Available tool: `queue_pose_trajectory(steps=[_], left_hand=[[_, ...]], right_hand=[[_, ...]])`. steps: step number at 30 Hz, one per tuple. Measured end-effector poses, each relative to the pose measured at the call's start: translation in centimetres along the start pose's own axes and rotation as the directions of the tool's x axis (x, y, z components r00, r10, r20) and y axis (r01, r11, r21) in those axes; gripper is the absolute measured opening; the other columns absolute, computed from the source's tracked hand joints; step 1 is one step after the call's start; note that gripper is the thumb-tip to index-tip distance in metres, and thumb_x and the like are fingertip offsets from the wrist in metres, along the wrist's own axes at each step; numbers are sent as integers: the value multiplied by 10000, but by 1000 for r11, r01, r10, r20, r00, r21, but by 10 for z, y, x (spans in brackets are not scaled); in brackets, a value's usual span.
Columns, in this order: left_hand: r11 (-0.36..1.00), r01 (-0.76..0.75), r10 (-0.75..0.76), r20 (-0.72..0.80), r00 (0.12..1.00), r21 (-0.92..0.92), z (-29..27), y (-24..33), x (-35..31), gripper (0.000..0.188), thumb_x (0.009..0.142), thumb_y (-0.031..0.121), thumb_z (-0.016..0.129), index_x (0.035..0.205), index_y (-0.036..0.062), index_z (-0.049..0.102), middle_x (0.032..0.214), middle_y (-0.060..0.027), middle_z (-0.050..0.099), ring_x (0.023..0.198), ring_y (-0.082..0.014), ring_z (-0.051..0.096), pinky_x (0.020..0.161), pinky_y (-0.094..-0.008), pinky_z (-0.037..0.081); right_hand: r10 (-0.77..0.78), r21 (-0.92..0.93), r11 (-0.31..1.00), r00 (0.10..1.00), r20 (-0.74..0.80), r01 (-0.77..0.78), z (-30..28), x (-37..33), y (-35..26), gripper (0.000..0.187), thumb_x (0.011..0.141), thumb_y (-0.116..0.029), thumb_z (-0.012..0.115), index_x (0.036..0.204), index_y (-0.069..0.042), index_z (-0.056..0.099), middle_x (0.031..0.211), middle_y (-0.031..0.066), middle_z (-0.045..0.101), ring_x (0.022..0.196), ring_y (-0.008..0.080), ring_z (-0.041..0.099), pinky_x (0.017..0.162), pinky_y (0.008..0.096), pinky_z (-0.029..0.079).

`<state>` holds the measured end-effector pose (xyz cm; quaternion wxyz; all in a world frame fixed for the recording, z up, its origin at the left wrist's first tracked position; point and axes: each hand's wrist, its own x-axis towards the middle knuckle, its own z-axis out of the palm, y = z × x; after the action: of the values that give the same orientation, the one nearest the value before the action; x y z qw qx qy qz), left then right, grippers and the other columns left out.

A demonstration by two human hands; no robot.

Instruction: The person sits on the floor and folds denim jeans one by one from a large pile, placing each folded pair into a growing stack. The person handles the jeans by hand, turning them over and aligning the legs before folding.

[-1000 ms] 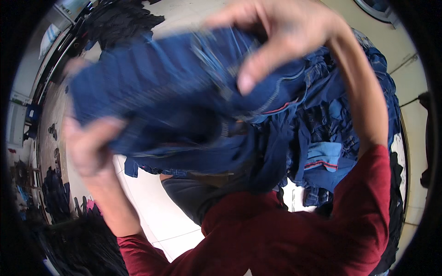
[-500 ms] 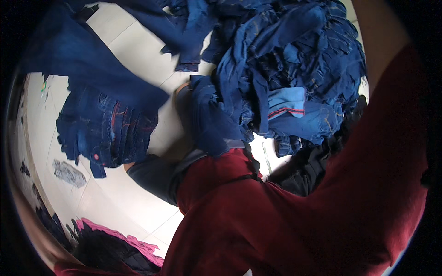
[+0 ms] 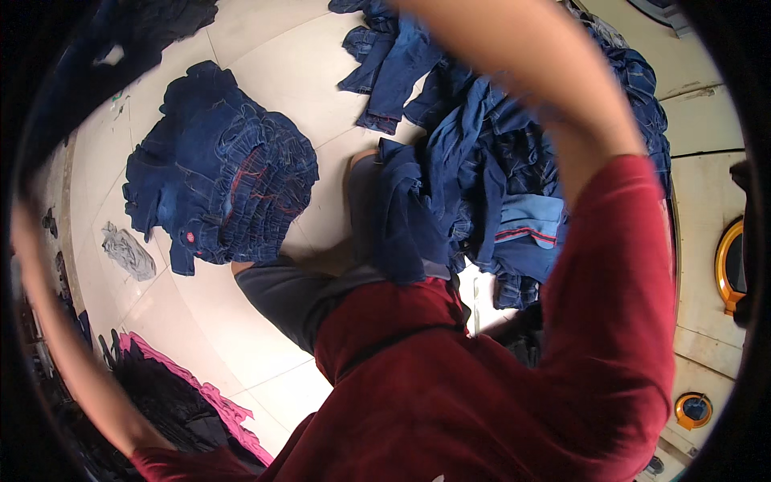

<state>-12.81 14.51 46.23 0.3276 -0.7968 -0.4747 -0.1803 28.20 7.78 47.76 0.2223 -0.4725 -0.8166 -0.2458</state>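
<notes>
Both my hands lie outside the picture. My left forearm runs up along the left edge, its far end cut off by the dark rim. Across the top right, my right forearm reaches up and leftward over a big heap of dark blue jeans, blurred by motion. A stack of denim garments with gathered waistbands and red stitching lies on the floor at the left. One denim piece is draped over my leg, beside the heap. Whatever either hand holds is hidden.
Pale tiles cover the floor. Crumpled grey cloth lies left of the stack. Black clothes and a pink garment are at lower left, dark cloth at upper left. Along the right stand pale panels with an orange-rimmed round fitting.
The large denim piece that hung over the left stack no longer hangs there. My right forearm has swung left across the top. The view has shifted, showing more of the right side.
</notes>
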Motion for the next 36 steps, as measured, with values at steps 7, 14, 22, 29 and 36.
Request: queue_pose_trajectory(steps=[7,14,22,29,36], left_hand=[[924,-3,308,738,600,-383,70,181,-267,539,884,73,704,1395,58,533,1552,-269,495,1434,-464,477,1197,-539,386],[839,240,76,543,837,-488,-2,223,-267,845,854,125,778,1580,33,355,1724,-266,173,1601,-451,157,1291,-603,115],[764,125,234,453,860,-633,-33,255,-235,399,930,162,725,1317,84,672,1661,-180,398,1564,-405,307,1280,-600,161],[747,43,338,436,834,-663,-24,264,-218,296,990,197,664,1251,64,711,1543,-155,548,1471,-363,462,1264,-578,240],[511,204,344,417,841,-835,-45,289,-196,270,937,115,720,1188,15,720,1392,-160,663,1311,-380,599,1148,-468,427]], right_hand=[[-20,534,803,884,467,-264,145,-213,-69,212,929,-274,723,1124,-220,786,1053,83,786,1001,316,745,885,465,587],[900,-215,-421,-436,24,-881,134,-445,47,1076,765,-727,800,1582,-177,368,1628,178,358,1473,403,380,1136,629,373],[572,-539,776,5,820,-327,12,-644,-76,1414,748,-898,634,1693,-103,-53,1741,229,127,1610,421,130,1246,678,179],[451,-561,591,-339,826,-579,-80,-660,-54,823,813,-565,831,1345,27,623,1098,253,751,1041,384,741,891,473,589],[64,-1,605,47,997,-796,-195,-449,-3,720,971,-665,624,1070,37,749,950,244,748,978,407,713,878,494,545]])
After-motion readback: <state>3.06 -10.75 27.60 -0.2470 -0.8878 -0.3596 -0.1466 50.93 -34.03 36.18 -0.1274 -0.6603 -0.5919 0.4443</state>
